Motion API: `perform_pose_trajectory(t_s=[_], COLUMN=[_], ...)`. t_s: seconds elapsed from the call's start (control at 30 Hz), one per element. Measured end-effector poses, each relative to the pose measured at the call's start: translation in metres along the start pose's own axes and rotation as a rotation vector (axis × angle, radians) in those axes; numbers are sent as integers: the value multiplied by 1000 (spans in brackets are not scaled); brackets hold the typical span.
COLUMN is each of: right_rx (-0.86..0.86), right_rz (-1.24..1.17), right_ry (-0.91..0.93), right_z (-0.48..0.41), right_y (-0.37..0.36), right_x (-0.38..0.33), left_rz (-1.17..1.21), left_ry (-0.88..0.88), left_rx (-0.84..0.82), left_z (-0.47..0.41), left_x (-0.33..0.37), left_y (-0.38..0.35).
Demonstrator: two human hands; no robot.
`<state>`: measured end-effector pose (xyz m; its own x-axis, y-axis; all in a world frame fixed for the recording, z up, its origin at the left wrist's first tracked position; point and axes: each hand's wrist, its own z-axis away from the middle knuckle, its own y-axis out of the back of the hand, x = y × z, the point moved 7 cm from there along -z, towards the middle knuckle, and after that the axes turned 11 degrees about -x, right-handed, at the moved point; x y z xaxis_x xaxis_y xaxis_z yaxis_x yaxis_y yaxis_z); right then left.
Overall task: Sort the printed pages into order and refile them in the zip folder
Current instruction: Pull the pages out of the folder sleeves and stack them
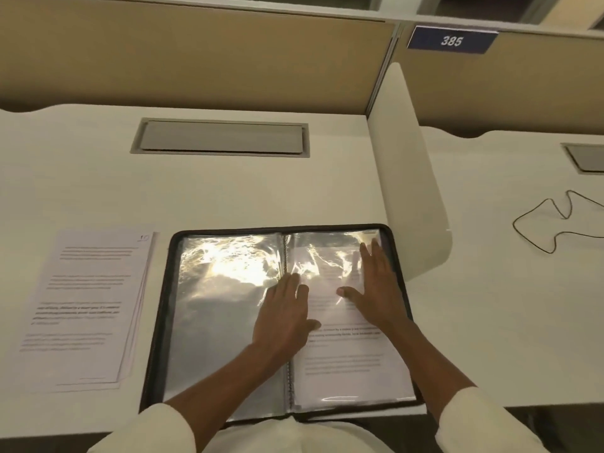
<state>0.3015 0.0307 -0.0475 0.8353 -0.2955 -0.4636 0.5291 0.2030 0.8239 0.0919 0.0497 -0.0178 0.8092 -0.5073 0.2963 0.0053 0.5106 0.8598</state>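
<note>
I am seeing the zip folder [160,322] lying open on the desk [228,194]. Both hands are pressing flat on the printed page [343,361] in its right-hand sleeve, the left hand [284,317] by the spine and the right hand [376,289] nearer the outer edge. Their fingers are lying straight and gripping nothing. The stack of pages [81,305] is sitting just left of the folder with a handwritten "10" at its top corner; its print is blurring too much to read. A blue sign [451,40] is showing "385".
</note>
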Motion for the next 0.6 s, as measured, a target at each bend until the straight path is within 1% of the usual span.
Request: perform_pose_trajectory(t_s=[0.1, 0.27, 0.33, 0.43, 0.6], right_rx=[-81, -104, -71, 45, 67], right_rz=[49, 169, 187, 121, -208], right_ry=[-23, -16, -13, 2, -25], right_z=[-9, -24, -26, -26, -16], right_y=[9, 15, 22, 40, 52], right_x=[3, 6, 1, -8, -8], left_rz=[33, 48, 51, 62, 101], left_ry=[19, 63, 76, 96, 148], left_rx=[11, 44, 57, 57, 43], left_z=[-2, -3, -2, -3, -3], left_x=[0, 6, 8, 9, 12], left_y=[1, 1, 2, 2, -2])
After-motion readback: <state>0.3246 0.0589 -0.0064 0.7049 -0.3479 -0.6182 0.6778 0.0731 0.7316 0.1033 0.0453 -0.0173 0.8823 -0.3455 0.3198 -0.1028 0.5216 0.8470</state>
